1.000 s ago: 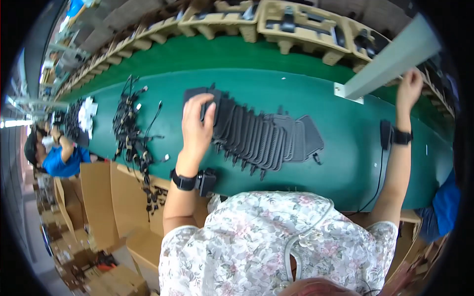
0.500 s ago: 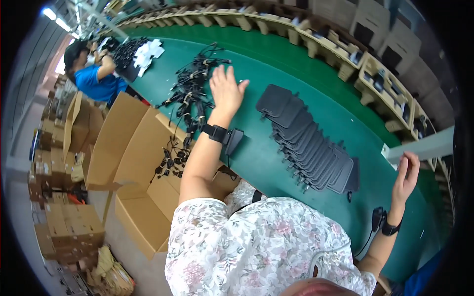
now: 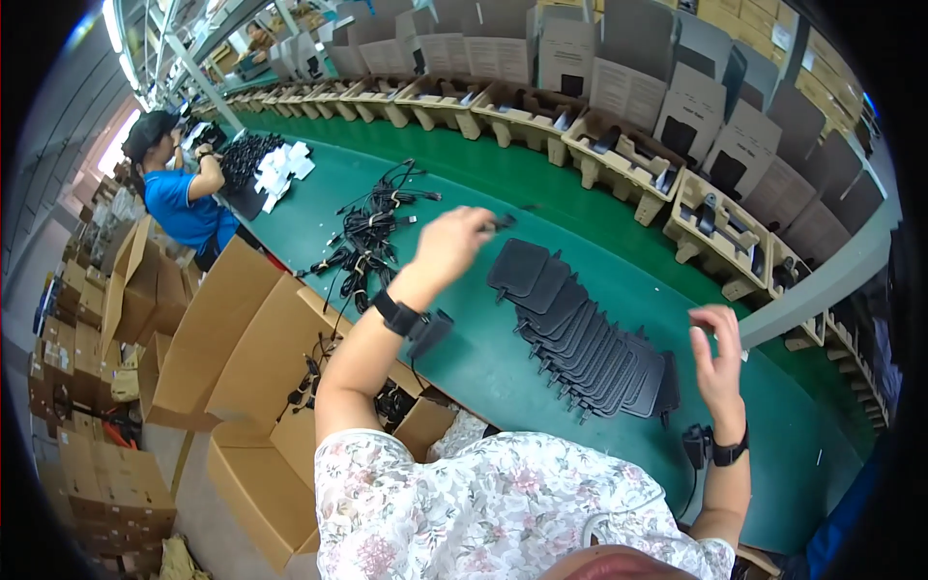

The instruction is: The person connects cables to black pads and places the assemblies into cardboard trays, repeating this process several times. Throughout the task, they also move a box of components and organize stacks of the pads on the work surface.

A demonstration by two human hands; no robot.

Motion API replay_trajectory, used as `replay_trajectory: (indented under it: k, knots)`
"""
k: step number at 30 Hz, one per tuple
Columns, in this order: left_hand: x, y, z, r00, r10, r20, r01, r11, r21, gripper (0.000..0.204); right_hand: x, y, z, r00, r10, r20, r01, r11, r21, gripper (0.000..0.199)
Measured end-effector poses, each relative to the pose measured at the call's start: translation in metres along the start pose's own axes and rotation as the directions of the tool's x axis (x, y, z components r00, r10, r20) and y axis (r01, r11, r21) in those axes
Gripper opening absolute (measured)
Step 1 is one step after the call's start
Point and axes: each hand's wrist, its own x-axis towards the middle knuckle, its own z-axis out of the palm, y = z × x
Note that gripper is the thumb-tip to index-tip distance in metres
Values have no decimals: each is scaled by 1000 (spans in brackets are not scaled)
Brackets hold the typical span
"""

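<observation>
My left hand [image 3: 452, 247] is closed, its fingertips pinching a small black piece [image 3: 504, 222], blurred by motion, whose kind I cannot make out. It is over the green table between a heap of bundled black cables [image 3: 370, 227] and an overlapping row of flat black panels [image 3: 572, 324] with small side tabs. Past the row's near right end, my right hand [image 3: 717, 365] is raised with fingers apart and slightly bent, holding nothing. Both wrists wear black straps with a small black device beside them.
An open cardboard box [image 3: 253, 338] with black cables inside stands left of the table. Moulded pulp trays [image 3: 619, 169] line the far side, with grey cartons behind. A white metal post [image 3: 822, 280] rises at the right. A co-worker in blue [image 3: 184, 198] sits at the far left.
My left hand has gone from spread fingers beside the cables to a pinch on the small black piece, nearer the panels. My right hand has shifted left. The view has tilted up.
</observation>
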Motion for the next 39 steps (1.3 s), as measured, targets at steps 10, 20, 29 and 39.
replay_trajectory:
  k: [10,20,29,39]
  knots:
    - [30,139,-38,957,202,208,-14,748,-664,32,42,-41,38,986,18,-164,0,994,108,28]
    - [21,181,45,824,306,477,552,-244,-797,30,23,-49,45,938,-20,-347,-86,954,-287,28]
    - [19,185,70,375,698,610,672,248,-698,28,-30,-60,7,921,194,339,-12,881,-473,45]
    - [2,128,64,829,337,446,399,204,-894,30,-21,5,-69,894,313,-322,-444,716,-538,30]
